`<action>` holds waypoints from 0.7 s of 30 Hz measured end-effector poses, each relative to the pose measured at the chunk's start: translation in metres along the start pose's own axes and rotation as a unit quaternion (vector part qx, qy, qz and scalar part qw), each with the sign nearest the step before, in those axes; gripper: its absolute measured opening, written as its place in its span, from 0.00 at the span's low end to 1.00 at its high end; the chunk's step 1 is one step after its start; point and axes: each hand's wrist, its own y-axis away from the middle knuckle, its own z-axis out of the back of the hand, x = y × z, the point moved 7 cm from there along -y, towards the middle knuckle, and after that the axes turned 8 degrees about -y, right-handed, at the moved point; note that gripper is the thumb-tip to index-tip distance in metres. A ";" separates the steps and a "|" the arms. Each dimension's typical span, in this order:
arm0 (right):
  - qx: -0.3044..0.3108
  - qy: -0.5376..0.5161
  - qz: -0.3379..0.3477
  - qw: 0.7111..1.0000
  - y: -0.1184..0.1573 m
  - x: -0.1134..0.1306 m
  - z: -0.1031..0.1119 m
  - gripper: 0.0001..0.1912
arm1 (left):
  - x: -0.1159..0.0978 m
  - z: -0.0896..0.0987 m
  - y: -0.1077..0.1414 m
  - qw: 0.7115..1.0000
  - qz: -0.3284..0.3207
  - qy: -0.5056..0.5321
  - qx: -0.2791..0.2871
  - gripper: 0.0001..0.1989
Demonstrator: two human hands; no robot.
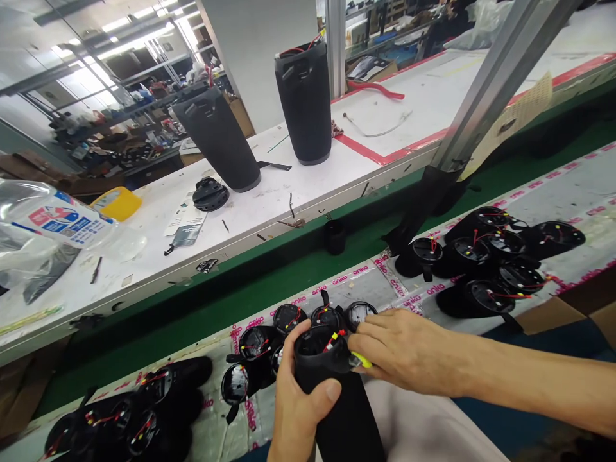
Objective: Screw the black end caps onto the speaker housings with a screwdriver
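My left hand wraps round a black cylindrical speaker body, which is tilted with its open end up. Inside its rim, red wires with yellow and white connectors show. My right hand is closed at the right side of the rim, gripping a small yellow-handled tool. The tool's tip touches or lies very near the black rim; its exact kind is partly hidden by my fingers. Just behind the rim, more open speaker bodies stand close together.
Groups of open speaker bodies lie on the tape-covered lower surface, left and right. On the white shelf stand two taller speakers, a black round part, a yellow tape roll and a plastic bottle. A metal post rises at right.
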 end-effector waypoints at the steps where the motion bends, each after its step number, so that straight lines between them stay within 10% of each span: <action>1: -0.007 -0.001 -0.001 1.000 0.001 0.000 0.000 0.11 | -0.001 -0.002 -0.001 1.000 0.004 0.009 0.006 0.48; 10: -0.052 -0.105 -0.087 0.989 0.002 -0.010 0.008 0.12 | 0.018 -0.005 -0.001 0.991 0.054 0.125 0.008 0.43; 21: 0.022 -0.181 -0.170 0.968 0.013 -0.007 -0.007 0.10 | 0.023 0.025 0.013 0.977 0.049 0.143 -0.153 0.38</action>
